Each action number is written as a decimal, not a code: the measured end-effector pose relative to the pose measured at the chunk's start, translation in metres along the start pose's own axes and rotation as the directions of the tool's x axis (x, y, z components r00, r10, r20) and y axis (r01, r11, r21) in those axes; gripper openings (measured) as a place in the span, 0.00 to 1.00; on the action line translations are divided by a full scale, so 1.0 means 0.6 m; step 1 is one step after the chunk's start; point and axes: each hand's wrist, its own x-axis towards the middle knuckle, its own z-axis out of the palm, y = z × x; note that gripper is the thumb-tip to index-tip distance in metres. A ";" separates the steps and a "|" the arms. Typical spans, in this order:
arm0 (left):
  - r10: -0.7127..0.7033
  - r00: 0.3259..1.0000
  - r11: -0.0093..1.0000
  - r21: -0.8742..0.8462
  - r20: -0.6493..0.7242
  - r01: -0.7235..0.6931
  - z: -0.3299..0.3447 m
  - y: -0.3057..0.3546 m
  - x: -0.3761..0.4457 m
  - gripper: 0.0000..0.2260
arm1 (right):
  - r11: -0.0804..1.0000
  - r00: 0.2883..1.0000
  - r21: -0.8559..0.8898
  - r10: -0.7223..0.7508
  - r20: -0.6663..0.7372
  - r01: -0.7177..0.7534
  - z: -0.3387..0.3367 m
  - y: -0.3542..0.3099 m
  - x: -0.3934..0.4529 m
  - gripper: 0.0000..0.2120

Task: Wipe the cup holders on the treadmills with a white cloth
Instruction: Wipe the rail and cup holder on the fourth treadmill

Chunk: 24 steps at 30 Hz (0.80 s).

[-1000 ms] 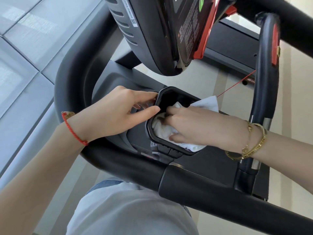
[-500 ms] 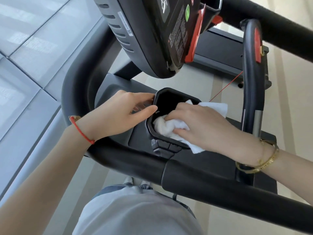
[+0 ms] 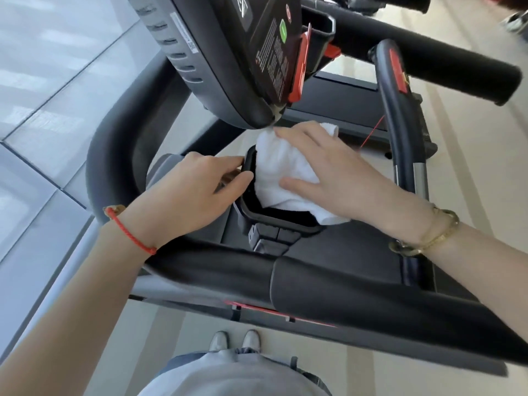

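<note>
A black cup holder (image 3: 274,221) sits in the treadmill's console tray below the screen. My right hand (image 3: 343,178) grips a bunched white cloth (image 3: 280,167), thumb and fingers spread round it. The cloth bulges up out of the holder's opening and covers most of it, so the inside is largely hidden. My left hand (image 3: 194,192) holds the holder's left rim between thumb and fingertips.
The treadmill console (image 3: 228,52) overhangs the holder just above the cloth. A padded front handlebar (image 3: 343,295) crosses below my arms. An upright grip bar (image 3: 400,124) stands to the right, and a curved side bar (image 3: 114,138) to the left. Small buttons (image 3: 268,238) lie under the holder.
My right hand has lifted the cloth from deep inside the holder up to its far rim, near the console's lower edge. My left hand has stayed on the left rim.
</note>
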 end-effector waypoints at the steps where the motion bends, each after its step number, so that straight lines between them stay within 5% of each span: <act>1: -0.005 1.000 1.000 -0.009 0.002 0.005 0.000 0.000 -0.001 0.25 | 1.000 1.000 0.015 -0.006 0.012 0.006 0.001 0.002 0.013 0.31; 5: -0.021 1.000 1.000 -0.017 -0.017 0.020 -0.003 0.006 -0.005 0.25 | 0.999 1.000 0.042 -0.008 -0.009 0.008 0.010 -0.005 0.041 0.25; 14: -0.026 0.998 0.999 0.028 -0.051 0.028 -0.004 0.016 -0.022 0.27 | 0.879 0.928 0.297 0.364 0.083 -0.372 0.015 -0.005 -0.036 0.27; 19: -0.029 0.997 0.999 -0.021 -0.065 0.028 -0.008 0.027 -0.041 0.18 | 0.856 0.918 0.340 0.392 0.064 -0.390 0.015 -0.013 -0.002 0.24; 24: -0.012 0.999 0.999 -0.032 -0.044 0.011 -0.014 0.026 -0.056 0.20 | 0.781 0.882 0.436 0.467 0.066 -0.447 0.026 -0.021 -0.045 0.26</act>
